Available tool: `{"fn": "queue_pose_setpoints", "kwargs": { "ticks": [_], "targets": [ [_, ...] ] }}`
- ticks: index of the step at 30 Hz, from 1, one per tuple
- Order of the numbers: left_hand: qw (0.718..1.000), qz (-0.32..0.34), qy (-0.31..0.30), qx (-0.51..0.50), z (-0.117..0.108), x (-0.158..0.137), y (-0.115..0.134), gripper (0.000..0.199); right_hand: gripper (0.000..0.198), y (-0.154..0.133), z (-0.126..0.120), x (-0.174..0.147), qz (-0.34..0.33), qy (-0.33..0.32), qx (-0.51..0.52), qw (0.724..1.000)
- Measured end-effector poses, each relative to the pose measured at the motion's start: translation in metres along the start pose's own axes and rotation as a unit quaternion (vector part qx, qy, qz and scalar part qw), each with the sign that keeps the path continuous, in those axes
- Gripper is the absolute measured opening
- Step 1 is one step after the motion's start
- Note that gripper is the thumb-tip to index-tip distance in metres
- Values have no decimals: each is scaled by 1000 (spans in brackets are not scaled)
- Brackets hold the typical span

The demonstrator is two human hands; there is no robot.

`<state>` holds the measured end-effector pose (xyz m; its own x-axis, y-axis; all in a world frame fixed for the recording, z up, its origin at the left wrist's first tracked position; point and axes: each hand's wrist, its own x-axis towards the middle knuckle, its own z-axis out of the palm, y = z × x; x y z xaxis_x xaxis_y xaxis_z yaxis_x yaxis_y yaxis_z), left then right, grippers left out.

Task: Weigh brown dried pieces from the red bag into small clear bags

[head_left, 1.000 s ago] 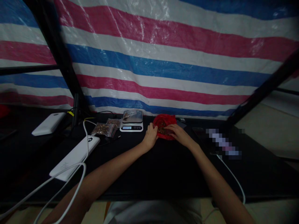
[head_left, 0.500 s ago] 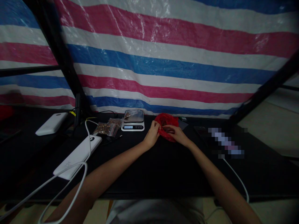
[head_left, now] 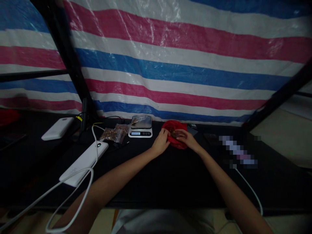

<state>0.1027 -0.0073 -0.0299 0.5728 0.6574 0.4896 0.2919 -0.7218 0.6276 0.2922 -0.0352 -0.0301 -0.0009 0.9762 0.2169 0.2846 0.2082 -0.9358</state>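
Note:
A red plastic bag (head_left: pixel 172 124) stands open on the black table, with dark brown contents showing in its mouth. My left hand (head_left: pixel 161 142) is closed on the bag's left rim. My right hand (head_left: pixel 189 140) reaches over the right rim, its fingers curled down into the mouth at the brown contents; what they pinch is too dark and small to make out. To the left of the bag, a white digital scale (head_left: pixel 140 134) with a lit display carries a small clear bag (head_left: pixel 138 121). Two clear zip bags of brown bits, a nearer one (head_left: pixel 112 135) and a farther one (head_left: pixel 122 127), lie beside it.
A white power bank (head_left: pixel 81 165) with a looping white cable (head_left: pixel 92 182) lies at the left, another power bank (head_left: pixel 58 128) beyond it. Toward the right are a blurred-out device (head_left: pixel 236 149) and its cable. A striped tarp (head_left: pixel 170 84) hangs behind the table (head_left: pixel 170 182).
The view has shifted slightly, moving everything a little rightward. My right fingers have moved within the bag's mouth, which shows more brown contents. My left hand stays at the rim.

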Motion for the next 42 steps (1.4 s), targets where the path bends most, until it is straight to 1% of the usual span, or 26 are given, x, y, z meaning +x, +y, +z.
{"fn": "queue_pose_setpoints", "kwargs": {
  "ticks": [5,9,11,12,14,15,17,19,20,22,24,26,27,29,30,31,33,35,39,42],
  "targets": [
    [994,76,-64,-38,2,0,-1,30,43,-8,-10,0,-22,28,-1,999],
    [984,133,-117,-36,3,-6,4,38,44,-18,-16,1,-55,88,-6,995],
    [983,145,-110,8,0,-5,9,44,44,-25,-18,3,-65,105,-14,992],
    [984,147,-93,38,-5,-3,12,46,44,-29,-17,5,-69,106,-20,992],
    [985,143,-42,91,-23,8,14,46,45,-38,-16,11,-81,94,-29,992],
    [985,136,-13,108,-37,15,14,43,46,-43,-14,15,-87,87,-29,992],
    [985,113,33,123,-72,32,6,37,46,-53,-9,25,-100,78,-21,992],
    [985,83,61,140,-112,47,-12,32,44,-63,-3,38,-112,71,-11,991],
    [985,70,57,148,-130,52,-23,30,43,-68,1,45,-119,65,-5,991],
    [986,47,11,160,-159,59,-49,32,42,-75,10,61,-131,45,6,990],
    [985,-5,-41,169,-174,60,-75,49,40,-80,20,78,-137,18,24,990],
    [981,-70,-97,153,-176,58,-97,65,40,-81,31,93,-137,-7,40,990],
    [979,-91,-128,129,-173,57,-105,68,41,-81,38,99,-138,-19,43,989],
    [978,-95,-177,61,-166,55,-117,66,41,-80,52,108,-142,-42,35,988],
    [978,-88,-187,26,-162,55,-121,64,42,-79,58,110,-143,-52,27,988],
    [979,-80,-187,-4,-158,55,-124,63,42,-78,64,111,-142,-62,20,988],
    [982,-71,-169,-47,-152,55,-128,60,42,-78,74,110,-136,-74,8,988],
    [983,-77,-149,-77,-148,56,-129,59,42,-77,79,107,-129,-74,-5,989],
    [978,-115,-108,-139,-144,56,-120,55,42,-78,77,105,-137,-56,-47,988],
    [964,-107,-80,-231,-141,55,-104,53,41,-83,69,105,-164,-32,-71,983]
  ]
}}
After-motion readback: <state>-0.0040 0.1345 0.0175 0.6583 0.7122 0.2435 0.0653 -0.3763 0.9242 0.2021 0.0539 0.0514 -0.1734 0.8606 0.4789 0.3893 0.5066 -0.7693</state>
